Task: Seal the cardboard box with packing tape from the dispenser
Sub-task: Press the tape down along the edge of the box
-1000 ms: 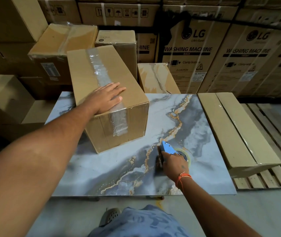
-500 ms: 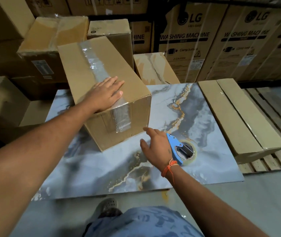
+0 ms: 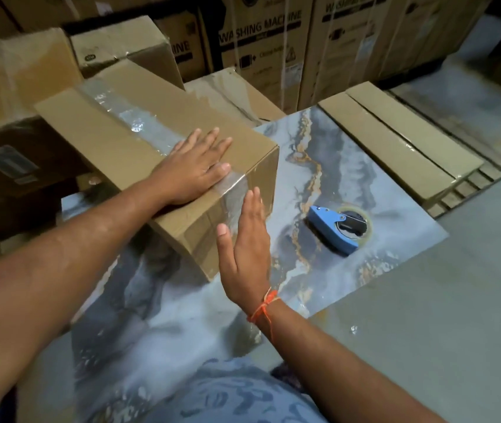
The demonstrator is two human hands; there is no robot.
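Tape already runs the length of the cardboard box and folds down over its near end face, so I judge the step in hand is pressing that tail down, not laying a new strip. I'll place everything against the box. It sits at the far left of the marbled board, tilted, its near corner pointing at me. My left hand lies flat on top of the box at its near end, fingers spread and relaxed, palm partly over the strip, gripping nothing. My right hand is in front of the box's near face, fingers straight and together, thumb out, holding nothing; I can't tell whether the fingertips touch the taped face or hover just short of it. The tape dispenser lies on its side on the board to the right of the box, well clear of both hands, blue body with the roll behind it.

To do this well I'd keep the left palm's weight on top so the box can't slide, then bring the right palm flat against the end face and wipe downward from the top edge, pushing air out ahead of the hand. The strip looks wrinkled along the top, so a firm sweep there is worthwhile too. I'd avoid rubbing sideways, which could lift the edge.
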